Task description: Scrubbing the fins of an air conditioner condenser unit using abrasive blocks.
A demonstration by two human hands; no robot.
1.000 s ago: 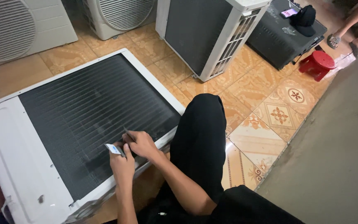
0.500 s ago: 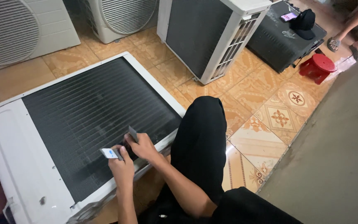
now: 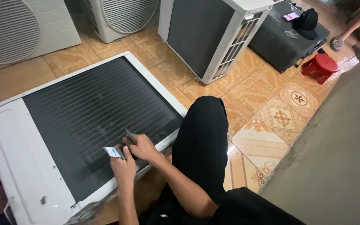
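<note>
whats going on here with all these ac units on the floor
A person crouches over an air conditioner outdoor unit laid flat on the tiled floor, its dark fin coil facing up. The left hand holds a small flat tool with a pale end against the fins. The right hand presses a dark thin piece on the fins beside it. More units stand behind, near a red stool.

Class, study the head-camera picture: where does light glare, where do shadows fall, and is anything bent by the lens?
Head view: glare streaks the floor tile beside the knee; shadow darkens the lower left corner; the wide lens bows the air-conditioner unit edges; both hands, left hand and right hand, look sharp.
</note>
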